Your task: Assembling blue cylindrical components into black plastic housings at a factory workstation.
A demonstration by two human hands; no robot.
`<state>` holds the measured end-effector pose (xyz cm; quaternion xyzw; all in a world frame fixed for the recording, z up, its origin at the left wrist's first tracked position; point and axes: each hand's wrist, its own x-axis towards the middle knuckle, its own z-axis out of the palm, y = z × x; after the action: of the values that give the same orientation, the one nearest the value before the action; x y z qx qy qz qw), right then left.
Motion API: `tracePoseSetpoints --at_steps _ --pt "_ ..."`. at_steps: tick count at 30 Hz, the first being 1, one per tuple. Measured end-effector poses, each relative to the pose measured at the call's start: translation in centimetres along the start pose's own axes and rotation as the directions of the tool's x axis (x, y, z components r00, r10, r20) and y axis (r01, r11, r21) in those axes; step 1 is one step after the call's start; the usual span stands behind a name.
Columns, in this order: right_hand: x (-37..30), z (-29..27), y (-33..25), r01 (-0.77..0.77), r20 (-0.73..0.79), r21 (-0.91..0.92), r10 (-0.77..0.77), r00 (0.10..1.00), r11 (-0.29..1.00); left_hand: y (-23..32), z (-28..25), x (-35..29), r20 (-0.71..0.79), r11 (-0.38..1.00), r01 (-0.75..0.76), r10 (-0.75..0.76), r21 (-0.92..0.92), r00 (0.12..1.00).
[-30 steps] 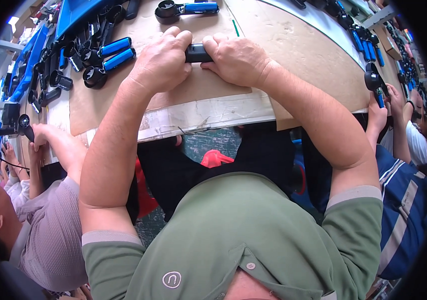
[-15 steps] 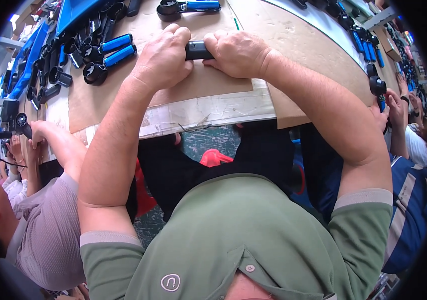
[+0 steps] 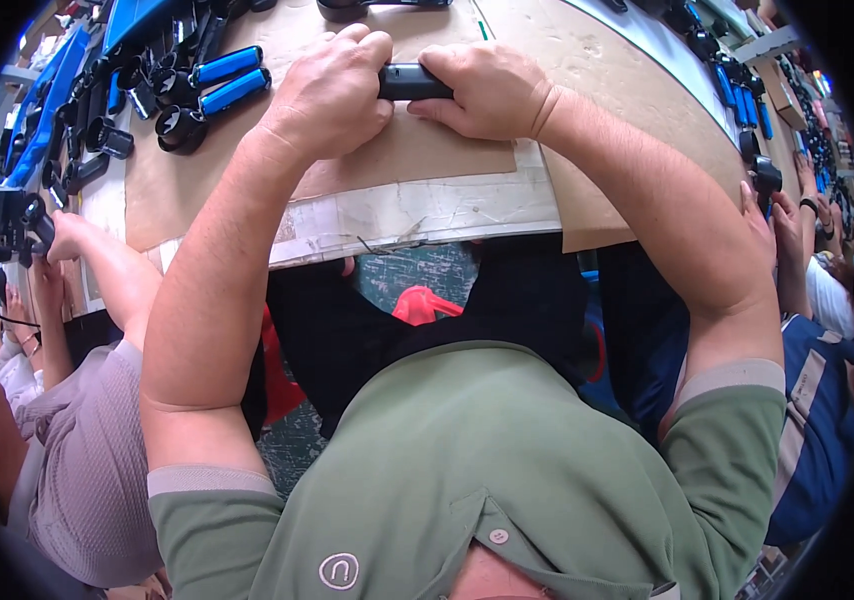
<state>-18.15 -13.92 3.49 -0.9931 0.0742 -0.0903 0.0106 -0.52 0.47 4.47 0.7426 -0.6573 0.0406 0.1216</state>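
Note:
Both of my hands grip one short black bar-shaped part (image 3: pixel 412 82) over a cardboard-covered table (image 3: pixel 417 165). My left hand (image 3: pixel 332 95) is wrapped around its left end, and my right hand (image 3: pixel 487 92) closes over its right end. Only the middle of the black part shows between my fingers. Just beyond my hands lies a black clamp-like piece (image 3: pixel 347 8) at the top edge.
Several black clamps with blue handles (image 3: pixel 212 85) lie in a pile at the table's far left. More blue and black parts (image 3: pixel 737 90) sit at the far right. One co-worker sits at my left (image 3: pixel 77 450), another at my right (image 3: pixel 817 330). A red object (image 3: pixel 425 305) lies under the table.
My hands and the black part have shifted slightly farther away across the table, staying closed on it throughout. The view has tilted a little.

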Motion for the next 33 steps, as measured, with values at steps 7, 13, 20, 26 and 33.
tracePoseSetpoints --at_steps 7,13,20,26,33 --pt "0.5 -0.4 -0.5 -0.005 -0.044 0.087 0.009 0.999 0.996 0.0 0.0 0.2 -0.067 0.998 -0.049 0.051 0.032 0.996" --pt "1.1 -0.5 0.1 -0.08 0.082 0.277 0.059 0.995 0.957 0.2 -0.2 0.4 0.021 1.0 0.012 -0.012 0.01 1.0" --pt "0.9 -0.4 -1.1 -0.052 0.061 0.13 0.045 0.997 0.99 0.5 -0.1 0.3 0.019 1.0 0.008 -0.008 0.004 1.0" --pt "0.5 -1.4 -1.5 -0.013 0.035 -0.027 0.014 0.999 1.0 0.2 -0.6 0.4 0.023 1.0 0.018 -0.018 0.008 1.0" --pt "0.3 -1.9 -0.8 0.012 0.154 0.011 -0.014 0.988 1.0 0.3 -0.9 0.4 0.069 1.0 -0.015 0.013 0.019 0.997"
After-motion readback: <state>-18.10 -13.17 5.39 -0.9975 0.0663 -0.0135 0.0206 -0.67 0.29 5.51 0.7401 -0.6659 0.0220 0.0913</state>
